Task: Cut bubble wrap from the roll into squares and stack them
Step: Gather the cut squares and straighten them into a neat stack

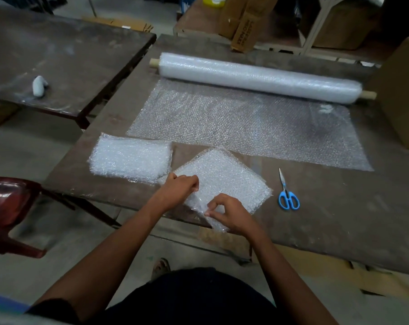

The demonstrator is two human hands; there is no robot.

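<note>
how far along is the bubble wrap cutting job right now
Partway. Done: a stack of cut squares lies near the table's left edge. In hand: the left hand and right hand pinch cut pieces near the front edge, not yet on the stack. Left: an unrolled sheet still joined to the roll is uncut; the scissors lie idle.

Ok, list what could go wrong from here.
1. The cut piece hangs over the table edge under both hands; the left hand and right hand only pinch it, so it may slip to the floor.
2. It lies skewed to the stack, so it could land crooked.
3. The scissors lie close to the right hand, tips away; a blind reach might knock them.
</note>
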